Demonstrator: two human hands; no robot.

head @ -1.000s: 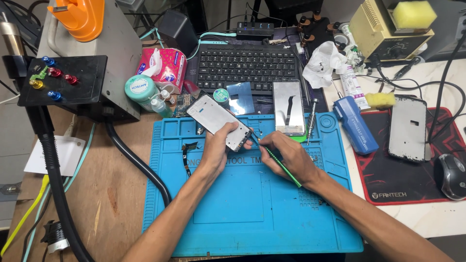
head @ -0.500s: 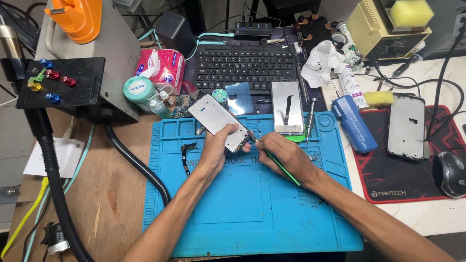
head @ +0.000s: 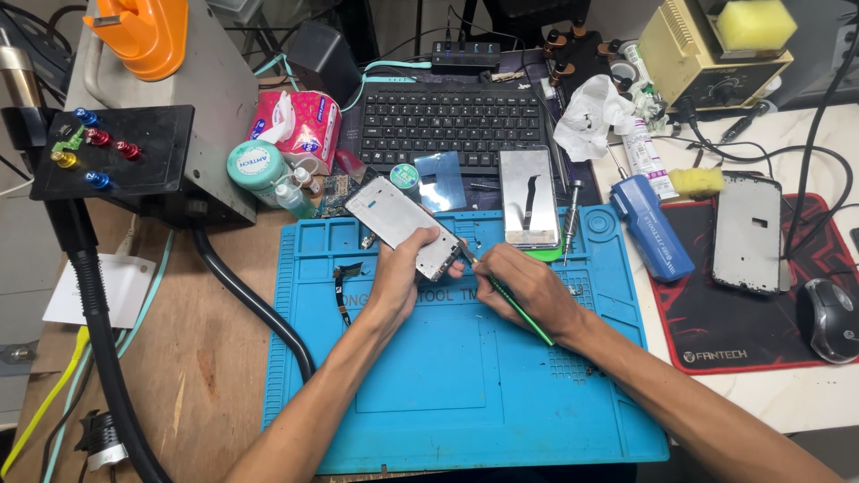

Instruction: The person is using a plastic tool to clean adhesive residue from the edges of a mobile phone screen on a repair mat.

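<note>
Phone frame (head: 404,225) in left hand's (head: 400,275) closed fingers, right hand's (head: 528,288) fingers pinching green tool (head: 517,309), above blue mat (head: 429,376).

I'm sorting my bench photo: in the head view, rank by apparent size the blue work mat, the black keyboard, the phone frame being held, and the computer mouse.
1. blue work mat
2. black keyboard
3. phone frame, held in the left hand
4. computer mouse
</note>
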